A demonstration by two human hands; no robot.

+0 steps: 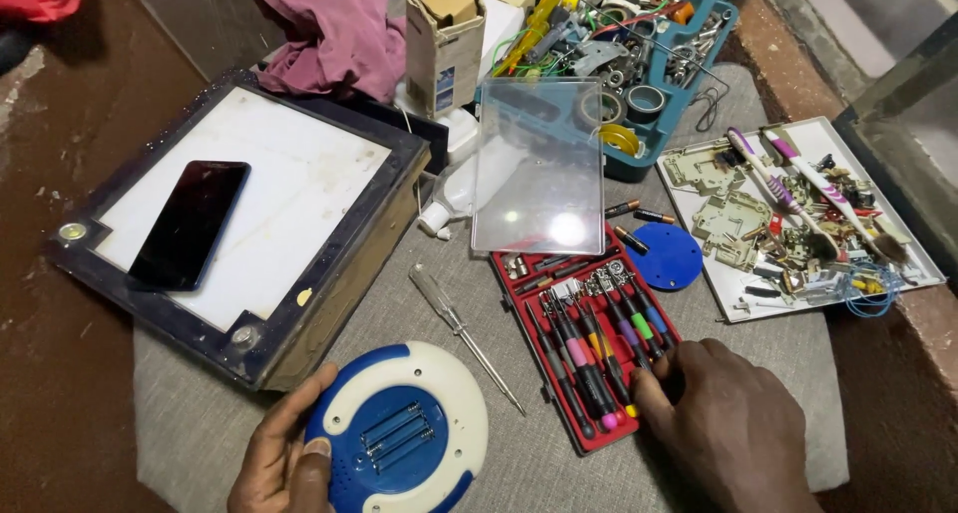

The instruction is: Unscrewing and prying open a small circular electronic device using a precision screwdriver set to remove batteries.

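- Fingers (651, 391) of right hand (733, 428): bunched, tips down among the thin colour-banded screwdrivers in the red plastic tray (547, 373), near its lower-right edge; looks like pinching at one, but grip hidden by knuckles, can't tell for sure.
- Left hand (284, 458): fingers spread & curled round left rim of round blue-and-white plastic device (397, 430), thumb on top, holding it flat w/ open battery slots facing up.
- Device sits at bottom centre, on grey cloth (180, 423), just below corner of the dark-framed white lightbox (269, 224).
- Handling, my guess: hollow plastic shell, light, stiff, smooth so a bit slippery; best held by the rim, as now. Drivers: thin, light, rigid, roll easily; take by the coloured collar.
- Nearby: clear-handled screwdriver (461, 333) lying loose between device & tray; tray's clear lid (539, 164) stands open; black phone (190, 224) on lightbox.
- Further: blue disc (667, 256), white tray (699, 273) of small parts w/ two toothbrushes, teal toolbox (689, 64) of odds, cardboard box (444, 44), pink cloth (334, 29).
- Surface: soft grey cloth over low bench; reddish-brown floor around, dim, cluttered.
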